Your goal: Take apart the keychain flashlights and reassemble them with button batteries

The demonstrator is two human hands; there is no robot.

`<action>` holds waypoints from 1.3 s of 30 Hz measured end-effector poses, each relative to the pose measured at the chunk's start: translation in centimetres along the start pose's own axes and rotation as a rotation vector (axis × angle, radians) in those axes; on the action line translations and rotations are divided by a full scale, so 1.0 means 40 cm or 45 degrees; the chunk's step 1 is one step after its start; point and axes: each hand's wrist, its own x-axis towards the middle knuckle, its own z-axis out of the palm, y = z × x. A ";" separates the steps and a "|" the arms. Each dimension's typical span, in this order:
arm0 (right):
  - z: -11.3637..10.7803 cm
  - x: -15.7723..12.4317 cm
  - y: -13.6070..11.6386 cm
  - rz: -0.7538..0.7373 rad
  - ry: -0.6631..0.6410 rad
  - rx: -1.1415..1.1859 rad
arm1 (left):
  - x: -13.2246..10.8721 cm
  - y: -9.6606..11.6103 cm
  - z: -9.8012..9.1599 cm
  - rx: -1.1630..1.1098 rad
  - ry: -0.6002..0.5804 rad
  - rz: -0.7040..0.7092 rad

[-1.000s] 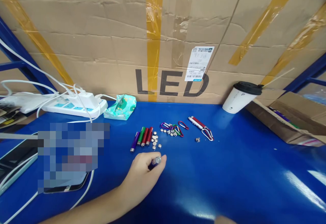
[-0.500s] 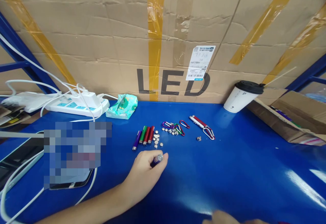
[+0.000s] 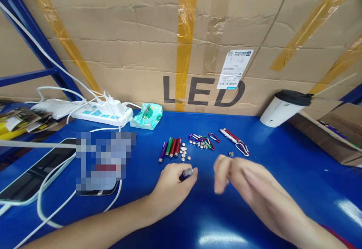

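My left hand (image 3: 174, 181) is closed around a dark purple penlight tube (image 3: 186, 174), its silver end poking out between thumb and forefinger. Off to its right, my right hand (image 3: 240, 175) hangs over the table with fingers bent downward; motion smears them, and I cannot tell if anything is in them. Beyond the left hand lie a purple tube (image 3: 162, 152), a green tube (image 3: 169, 147) and two red tubes (image 3: 175, 148) side by side. Small silver caps (image 3: 183, 153) and coloured carabiners (image 3: 208, 142) are beside them. Past the right hand, penlights (image 3: 229, 136) lie near a silver piece (image 3: 231, 154).
A lidded paper cup (image 3: 279, 109) and an open cardboard box (image 3: 325, 139) stand at the right. A tissue pack (image 3: 147, 116), a power strip (image 3: 93, 115), phones (image 3: 36, 173) and white cables (image 3: 41, 200) occupy the left. A large carton (image 3: 127, 53) closes the back.
My right hand has come up from the bottom edge to beside the left one. The left hand keeps its hold on the penlight tube. The whole view has shifted slightly left.
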 end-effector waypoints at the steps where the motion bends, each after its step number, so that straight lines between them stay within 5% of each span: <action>1: 0.000 0.025 0.003 0.026 0.061 0.023 | 0.000 0.000 0.000 0.002 0.002 0.006; 5: -0.006 0.079 0.043 0.107 0.197 -0.198 | 0.000 -0.001 0.002 -0.001 0.015 0.076; 14: -0.005 0.090 0.074 0.422 0.395 0.099 | 0.000 -0.008 0.004 0.008 0.055 0.102; 39: 0.015 0.068 0.036 0.436 0.350 0.178 | 0.000 -0.003 0.002 0.014 0.018 0.050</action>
